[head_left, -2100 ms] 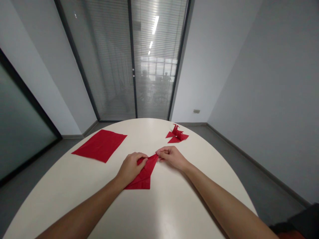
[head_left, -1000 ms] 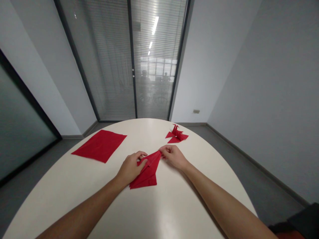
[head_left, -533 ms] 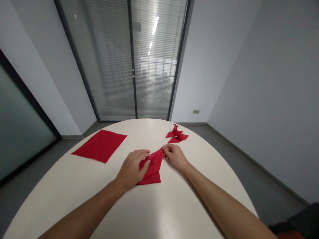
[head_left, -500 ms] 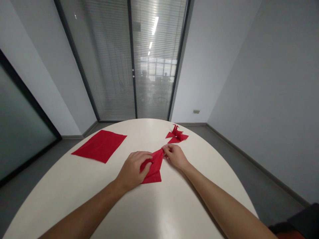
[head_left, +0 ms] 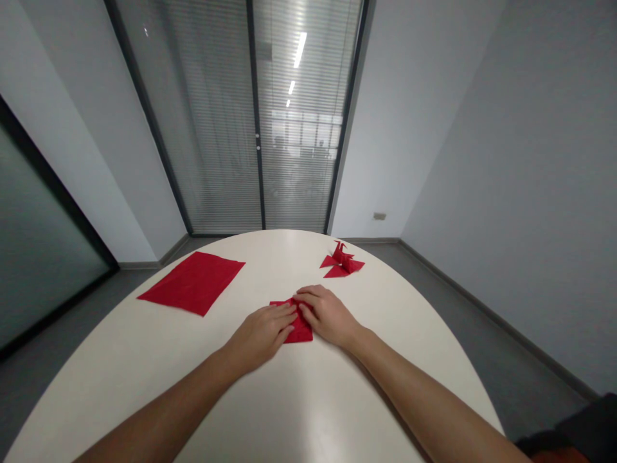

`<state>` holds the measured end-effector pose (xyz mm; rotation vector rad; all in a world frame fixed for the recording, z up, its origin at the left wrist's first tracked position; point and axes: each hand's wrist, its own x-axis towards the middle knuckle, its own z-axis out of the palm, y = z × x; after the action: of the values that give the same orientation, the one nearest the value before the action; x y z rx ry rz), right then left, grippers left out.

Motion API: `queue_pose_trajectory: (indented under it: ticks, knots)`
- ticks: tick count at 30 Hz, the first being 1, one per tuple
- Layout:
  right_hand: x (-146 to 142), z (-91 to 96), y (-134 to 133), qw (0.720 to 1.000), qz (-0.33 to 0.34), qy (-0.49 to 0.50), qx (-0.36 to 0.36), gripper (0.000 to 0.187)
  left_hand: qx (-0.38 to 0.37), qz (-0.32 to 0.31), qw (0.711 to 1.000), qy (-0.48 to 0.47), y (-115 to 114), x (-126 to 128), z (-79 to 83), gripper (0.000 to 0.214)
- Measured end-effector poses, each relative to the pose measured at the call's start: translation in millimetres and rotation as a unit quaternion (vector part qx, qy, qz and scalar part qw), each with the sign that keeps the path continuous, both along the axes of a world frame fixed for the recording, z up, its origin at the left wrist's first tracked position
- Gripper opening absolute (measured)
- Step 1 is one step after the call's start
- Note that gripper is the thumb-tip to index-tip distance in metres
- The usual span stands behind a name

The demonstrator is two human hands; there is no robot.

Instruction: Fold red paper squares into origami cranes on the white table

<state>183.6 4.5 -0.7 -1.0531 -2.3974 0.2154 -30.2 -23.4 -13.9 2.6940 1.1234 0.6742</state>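
Through the head camera I see a small square of folded red paper (head_left: 303,331) lying flat near the middle of the round, off-white table (head_left: 120,360), under both hands. The left hand (head_left: 263,331) is stretched out with its fingers laid over the paper, clamped on nothing — I judge it steadies the layers against the tabletop. The right hand (head_left: 330,315) bends its fingers over the right-hand part; whether they pinch it I cannot tell. The unfolded red paper sheet (head_left: 193,283), far left, and the red folded-paper cluster (head_left: 344,263), far right, seem set aside to leave working room. My count: two hands, one folded square, one open sheet, one cluster — how many pieces overlap in it, I cannot make out.
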Motion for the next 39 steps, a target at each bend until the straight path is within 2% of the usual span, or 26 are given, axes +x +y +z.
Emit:
queue_pose_trajectory:
  ticks: [1,3,6,11,14,16,19,22,30,34,39]
  knots:
    - [-2,-0.9,-3,0.999,0.038,-0.021,-0.017,0.041,-0.003,-0.001,1.000,0.001,0,0,1.7,0.037]
    - [-3,-4.3,-7,0.995,0.065,-0.057,-0.052,0.053,-0.006,-0.003,1.000,0.002,-1,0,3.9,0.040]
    - [0,-8.4,-7,0.991,0.043,-0.088,-0.094,0.059,-0.001,0.013,1.000,0.002,-2,0,2.9,0.044]
    - [5,-3.6,-5,0.985,0.013,-0.112,-0.127,0.064,0.007,0.090,0.995,0.051,0,-1,-4.1,0.046]
    - [4,1.0,-6,0.981,0.012,-0.122,-0.147,0.079,0.006,0.113,0.990,0.079,1,-2,-6.1,0.049]
    - [3,2.2,-7,0.980,0.015,-0.128,-0.150,0.092,0.020,0.108,0.991,0.074,1,-2,-5.5,0.049]
    - [4,0.3,-7,0.981,0.014,-0.131,-0.140,0.101,0.037,0.047,0.997,0.050,2,-3,-3.1,0.046]
    - [7,-4.4,-4,0.983,0.004,-0.131,-0.128,0.101,0.021,0.002,0.999,0.040,3,-2,-2.8,0.042]
    - [12,-9.7,0,0.988,-0.003,-0.112,-0.103,0.096,-0.028,0.028,0.997,0.065,0,-8,-10.7,0.051]
    - [12,-4.0,1,0.992,0.050,-0.090,-0.071,0.081,-0.055,0.050,0.994,0.076,1,-9,-9.5,0.054]
    - [13,3.6,4,0.992,0.102,-0.069,-0.026,0.050,-0.057,0.058,0.995,0.061,4,-8,-7.3,0.051]
